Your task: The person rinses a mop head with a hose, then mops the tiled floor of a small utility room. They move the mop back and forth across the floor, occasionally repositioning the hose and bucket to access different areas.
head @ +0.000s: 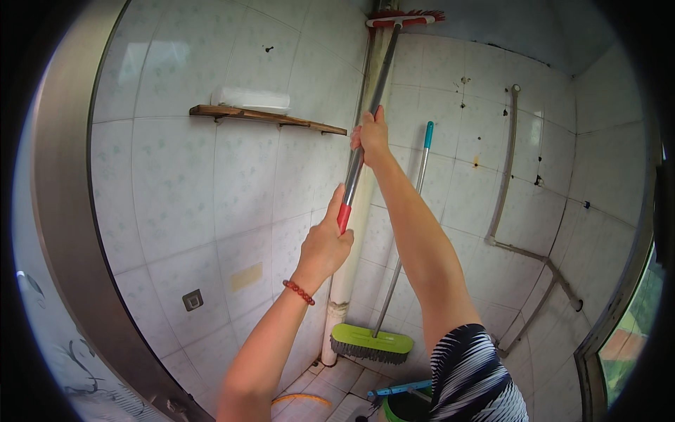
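Both my hands grip the metal pole [387, 66] of a long-handled scrub brush. My left hand [326, 245], with a beaded bracelet on its wrist, holds the red grip [344, 215] at the lower end. Farther up the pole, my right hand [373, 138] is closed around the bare metal. The red and white brush head [406, 21] is raised high, against or very close to a vertical pipe [352, 248] in the tiled corner; whether its bristles touch cannot be made out.
A green broom [372, 337] with a turquoise-tipped handle leans in the corner. Left is a wooden shelf [263, 117] bearing a white roll. Thin pipes [507, 163] run along the right wall beside a window [633, 322]. Below are a green bucket [393, 411], a blue-headed tool [398, 389] and an orange hose [303, 397].
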`<state>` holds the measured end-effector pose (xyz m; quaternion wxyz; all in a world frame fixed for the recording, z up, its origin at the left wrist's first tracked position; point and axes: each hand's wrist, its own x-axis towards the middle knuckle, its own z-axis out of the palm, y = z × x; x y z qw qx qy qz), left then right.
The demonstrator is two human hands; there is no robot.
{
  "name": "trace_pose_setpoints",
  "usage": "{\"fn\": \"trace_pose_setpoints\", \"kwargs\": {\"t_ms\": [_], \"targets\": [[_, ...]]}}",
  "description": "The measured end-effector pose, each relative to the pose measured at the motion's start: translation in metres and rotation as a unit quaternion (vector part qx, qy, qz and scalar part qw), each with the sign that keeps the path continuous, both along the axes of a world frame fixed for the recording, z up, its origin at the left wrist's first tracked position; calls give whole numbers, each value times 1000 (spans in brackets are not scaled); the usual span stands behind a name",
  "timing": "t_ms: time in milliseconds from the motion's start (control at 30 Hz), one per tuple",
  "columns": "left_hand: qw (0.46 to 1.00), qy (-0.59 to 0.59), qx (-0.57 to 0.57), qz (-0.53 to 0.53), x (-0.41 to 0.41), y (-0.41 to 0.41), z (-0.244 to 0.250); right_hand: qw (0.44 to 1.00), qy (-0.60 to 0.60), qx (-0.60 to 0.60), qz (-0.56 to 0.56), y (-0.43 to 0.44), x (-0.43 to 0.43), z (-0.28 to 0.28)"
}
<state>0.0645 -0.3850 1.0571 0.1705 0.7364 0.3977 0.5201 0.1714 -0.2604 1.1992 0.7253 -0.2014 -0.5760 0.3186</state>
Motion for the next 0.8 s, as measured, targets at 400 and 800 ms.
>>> {"fn": "trace_pose_setpoints", "kwargs": {"t_ms": [400, 800], "targets": [[980, -15, -197, 20, -16, -160, -384, 968, -19, -248, -19, -148, -22, -383], [930, -212, -205, -221, -3, -40, -165, 985, -106, -103, -93, -56, -13, -162]]}}
